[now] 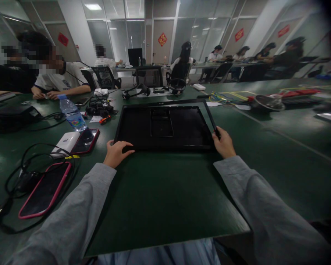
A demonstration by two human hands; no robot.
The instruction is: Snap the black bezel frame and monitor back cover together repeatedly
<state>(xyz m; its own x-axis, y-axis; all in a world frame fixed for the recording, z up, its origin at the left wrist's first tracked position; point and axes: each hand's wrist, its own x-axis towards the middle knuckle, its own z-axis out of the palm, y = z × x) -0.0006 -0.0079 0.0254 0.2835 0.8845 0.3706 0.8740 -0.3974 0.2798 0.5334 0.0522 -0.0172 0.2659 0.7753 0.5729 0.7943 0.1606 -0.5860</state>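
A flat black rectangular frame (pixel 209 116), like a screen bezel, surrounds or overlies a shallow black panel (pixel 135 125) with a recessed rectangle in its middle. I cannot tell whether the two are joined. On the frame's right side, near the front corner, my right hand (pixel 224 143) is closed with the thumb on top. My left hand (pixel 117 152) grips the front left corner, its thumb and index finger reaching along the front edge with a small gap between them. Its other fingers are partly hidden behind the corner.
On the left of the green table (pixel 168 206) lie a pink-edged phone (pixel 45 189), looped black cable, a white box (pixel 65 143), another phone (pixel 86 141) and a water bottle (pixel 73 112). A metal bowl (pixel 267 103) sits at right. People sit beyond.
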